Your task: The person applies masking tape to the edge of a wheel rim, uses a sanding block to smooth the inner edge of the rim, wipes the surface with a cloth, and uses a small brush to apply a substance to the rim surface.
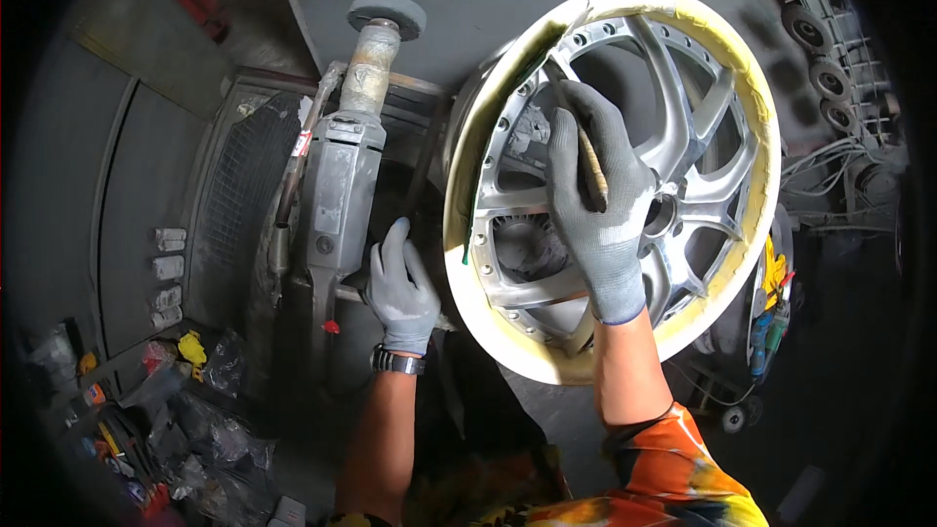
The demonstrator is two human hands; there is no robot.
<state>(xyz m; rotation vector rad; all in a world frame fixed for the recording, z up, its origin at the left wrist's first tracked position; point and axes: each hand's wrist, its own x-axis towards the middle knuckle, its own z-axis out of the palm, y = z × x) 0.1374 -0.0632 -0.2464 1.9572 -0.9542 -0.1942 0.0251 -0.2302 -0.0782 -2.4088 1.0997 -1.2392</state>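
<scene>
A silver multi-spoke car wheel [673,117] stands tilted before me on the right, its outer lip covered with yellowish masking tape [512,337]. My gloved right hand [600,190] is closed on a slim paintbrush [591,168] with a worn light handle. The brush's far end meets the inner edge of the lip at the upper left, where a dark green wet-looking band [488,151] runs down the edge. To the left of the wheel, my gloved left hand [400,288] is held with fingers stretched and nothing visible in it. It is close to the grey machine's lower end; contact cannot be made out.
A dusty grey power tool [342,190] with a round abrasive wheel [387,15] stands upright left of centre. Plastic bags and clutter [200,429] lie at the lower left. Small wheels [830,78] hang on a rack at upper right; yellow-handled tools [773,278] sit right of the car wheel.
</scene>
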